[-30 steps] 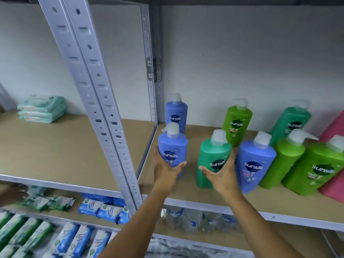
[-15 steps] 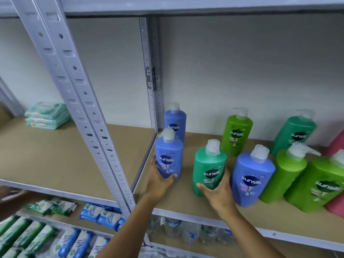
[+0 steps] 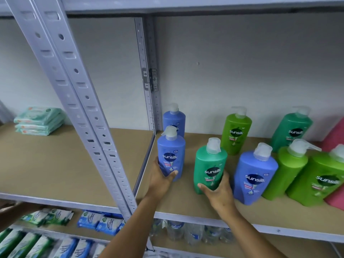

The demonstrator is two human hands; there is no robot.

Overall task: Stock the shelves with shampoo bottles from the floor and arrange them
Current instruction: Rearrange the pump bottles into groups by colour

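My left hand [image 3: 162, 180] grips the base of a blue shampoo bottle [image 3: 171, 151] standing at the left end of the shelf board [image 3: 186, 202]. My right hand [image 3: 219, 192] grips the bottom of a teal green shampoo bottle [image 3: 210, 164] beside it. Another blue bottle [image 3: 174, 119] stands behind the first. To the right stand a third blue bottle [image 3: 255, 174], light green bottles [image 3: 236, 133] [image 3: 286, 170] [image 3: 320, 179] and a teal one [image 3: 292, 129] at the back.
A perforated grey upright [image 3: 80, 101] crosses the left foreground. Green wipe packs [image 3: 39, 121] lie on the left shelf. Pink bottles [image 3: 335, 138] sit at the far right edge. The lower shelves hold sachet packs [image 3: 100, 221] and clear water bottles [image 3: 186, 233].
Both hands have stayed on their bottles while my view tilted up, showing the underside of the shelf above. The blue bottle shifted slightly back and left.
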